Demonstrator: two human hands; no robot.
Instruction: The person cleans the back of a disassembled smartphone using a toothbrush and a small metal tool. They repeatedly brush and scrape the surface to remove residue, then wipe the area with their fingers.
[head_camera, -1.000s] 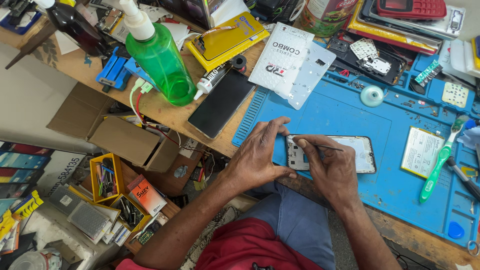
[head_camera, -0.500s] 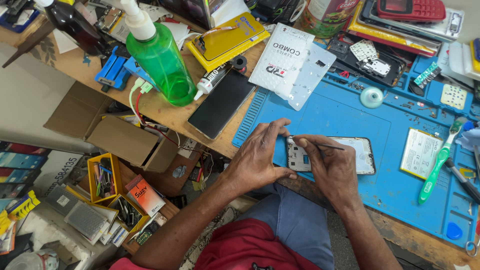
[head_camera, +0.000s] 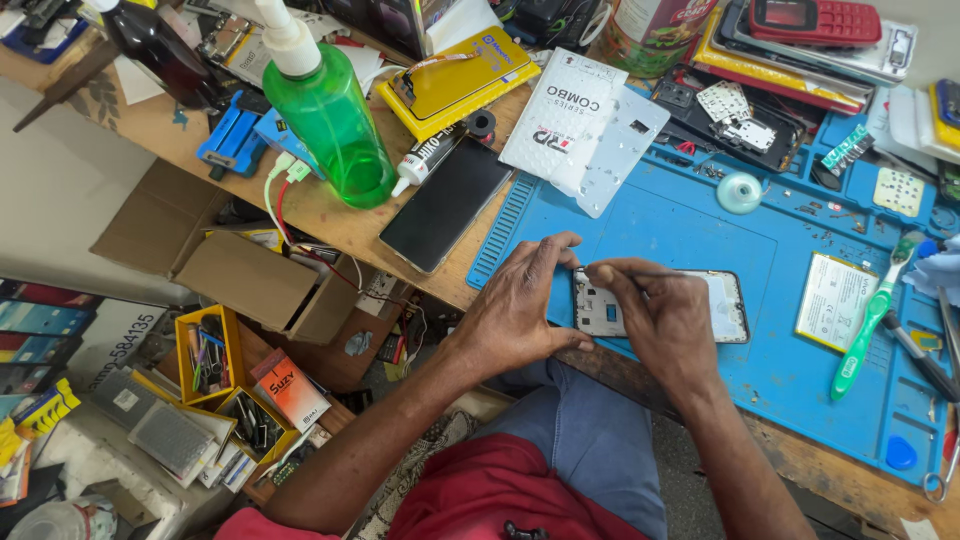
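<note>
Head view: an opened phone frame (head_camera: 660, 305) lies on the blue repair mat (head_camera: 700, 225) at the bench's near edge. The left hand (head_camera: 520, 305) presses down on the frame's left end, fingers spread, while the right hand (head_camera: 655, 315) pinches a thin metal tool (head_camera: 650, 272) over it. A green toothbrush (head_camera: 872, 318) and a flat battery (head_camera: 835, 300) lie to the right.

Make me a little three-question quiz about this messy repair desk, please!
1. True or false: the left hand rests on the opened phone.
2. What colour is the mat?
   A blue, B red, C white
3. The right hand holds a thin ____ over the phone.

Key: 1 true. 2 A. 3 tool, pinched in the fingertips.
</note>
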